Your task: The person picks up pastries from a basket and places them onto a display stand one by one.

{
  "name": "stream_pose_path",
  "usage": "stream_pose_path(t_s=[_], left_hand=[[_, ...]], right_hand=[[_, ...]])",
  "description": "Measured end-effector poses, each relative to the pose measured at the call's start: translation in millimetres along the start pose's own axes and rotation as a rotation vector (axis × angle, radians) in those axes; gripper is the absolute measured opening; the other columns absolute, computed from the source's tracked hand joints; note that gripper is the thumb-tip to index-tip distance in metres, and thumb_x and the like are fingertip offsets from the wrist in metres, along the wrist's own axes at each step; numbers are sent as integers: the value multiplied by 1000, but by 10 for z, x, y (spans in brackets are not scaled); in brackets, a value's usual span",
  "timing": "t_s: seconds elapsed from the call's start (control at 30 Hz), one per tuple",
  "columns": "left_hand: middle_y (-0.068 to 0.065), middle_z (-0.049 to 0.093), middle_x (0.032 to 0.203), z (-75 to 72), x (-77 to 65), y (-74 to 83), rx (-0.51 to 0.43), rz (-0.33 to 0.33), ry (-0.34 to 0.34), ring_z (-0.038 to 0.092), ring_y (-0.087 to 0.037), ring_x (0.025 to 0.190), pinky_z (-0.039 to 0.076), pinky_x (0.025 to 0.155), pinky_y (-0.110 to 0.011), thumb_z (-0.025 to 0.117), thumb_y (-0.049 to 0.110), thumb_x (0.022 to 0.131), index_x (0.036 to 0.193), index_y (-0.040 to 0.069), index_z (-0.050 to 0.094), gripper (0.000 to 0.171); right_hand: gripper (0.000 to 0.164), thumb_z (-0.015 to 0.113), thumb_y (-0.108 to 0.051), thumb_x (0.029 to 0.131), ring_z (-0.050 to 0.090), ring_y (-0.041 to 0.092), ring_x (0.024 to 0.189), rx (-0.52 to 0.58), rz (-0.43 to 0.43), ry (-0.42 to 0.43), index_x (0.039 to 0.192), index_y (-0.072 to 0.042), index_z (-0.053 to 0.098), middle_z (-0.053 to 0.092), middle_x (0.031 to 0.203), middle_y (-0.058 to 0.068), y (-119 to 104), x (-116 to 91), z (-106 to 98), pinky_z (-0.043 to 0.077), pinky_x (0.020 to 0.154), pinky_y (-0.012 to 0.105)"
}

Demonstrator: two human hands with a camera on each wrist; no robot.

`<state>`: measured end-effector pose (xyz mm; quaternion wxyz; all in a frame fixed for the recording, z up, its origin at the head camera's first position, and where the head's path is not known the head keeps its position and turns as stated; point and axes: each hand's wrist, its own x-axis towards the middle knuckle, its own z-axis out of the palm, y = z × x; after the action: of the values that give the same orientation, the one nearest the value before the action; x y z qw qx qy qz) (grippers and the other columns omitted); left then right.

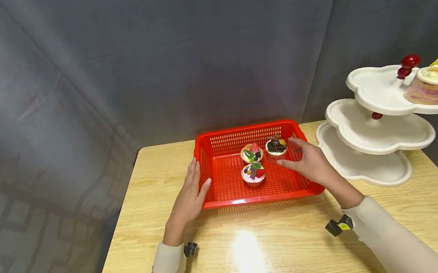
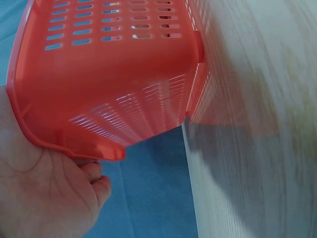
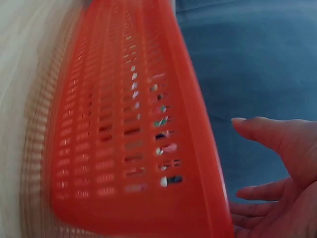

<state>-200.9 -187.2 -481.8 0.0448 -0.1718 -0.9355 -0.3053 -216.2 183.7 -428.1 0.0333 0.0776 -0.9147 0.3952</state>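
A red plastic basket (image 1: 226,202) with slotted walls stands on the table. Inside it are a chocolate-topped dessert cup (image 1: 275,147), a fruit tart (image 1: 251,153) and a cupcake with cream and berries (image 1: 253,174). My left hand (image 1: 188,197) rests along the basket's left rim with straight fingers; in the left wrist view the palm lies against the rim (image 2: 20,119). Over the basket's right side, my right hand (image 1: 310,160) reaches in with thumb and fingers spread, beside the chocolate-topped cup. In the right wrist view the right hand's fingers (image 3: 262,191) show a gap between them and the thumb.
To the right stands a white three-tier stand (image 1: 380,125) with red beads on its post. A layered cake cup (image 1: 433,82) with yellow topping sits on its top tier. A grey curtain (image 1: 210,56) hangs behind the wooden table (image 1: 296,245).
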Motion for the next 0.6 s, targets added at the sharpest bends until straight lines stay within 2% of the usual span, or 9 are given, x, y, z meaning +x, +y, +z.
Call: stream_pose_path(t_s=[0.23, 0.43, 0.6], left_hand=[[-7, 5, 171, -8, 13, -1, 10, -4, -2, 7, -27, 157, 22, 120, -53, 42, 46, 108, 162, 3, 13, 75], [-6, 4, 171, -2, 17, 13, 3, -9, -8, 3, -23, 157, 20, 121, -52, 38, 50, 108, 163, 4, 13, 76], [-8, 5, 171, 9, 12, 19, 7, -11, 1, 6, -27, 157, 21, 121, -53, 41, 47, 108, 162, 3, 13, 75]], right_hand=[[79, 84, -27, 85, 54, 50, 122, -39, -9, -62, 142, 14, 46, 54, 138, 33, 55, 135, 71, 45, 101, 60], [78, 86, -28, 82, 58, 48, 117, -77, -27, -108, 137, 14, 50, 59, 132, 33, 24, 157, 185, 47, 99, 58], [80, 88, -28, 80, 61, 46, 113, -78, -37, -183, 137, 14, 49, 62, 126, 32, -10, 170, 286, 49, 97, 55]])
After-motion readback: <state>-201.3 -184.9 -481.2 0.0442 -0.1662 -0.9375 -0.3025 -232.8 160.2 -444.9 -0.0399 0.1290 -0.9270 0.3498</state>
